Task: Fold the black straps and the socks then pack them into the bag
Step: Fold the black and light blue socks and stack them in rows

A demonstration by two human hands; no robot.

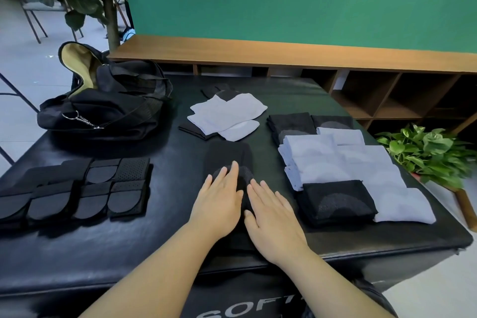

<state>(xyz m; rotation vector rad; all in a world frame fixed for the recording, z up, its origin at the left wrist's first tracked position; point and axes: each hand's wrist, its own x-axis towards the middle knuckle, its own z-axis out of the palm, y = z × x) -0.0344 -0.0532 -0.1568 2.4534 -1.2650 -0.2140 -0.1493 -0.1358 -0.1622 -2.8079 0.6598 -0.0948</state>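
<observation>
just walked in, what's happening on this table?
A person presses both open hands, left hand and right hand, flat on a black sock mid-table. Folded black straps lie to the left, folded socks in rows to the right, an unfolded sock pile behind. The open bag sits far left.

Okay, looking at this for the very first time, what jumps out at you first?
Both hands, the left hand and the right hand, lie flat side by side on a black sock at the middle of the black padded table. Folded white and black socks are stacked to the right, and folded black straps are lined up to the left. An open black bag sits at the far left corner.
</observation>
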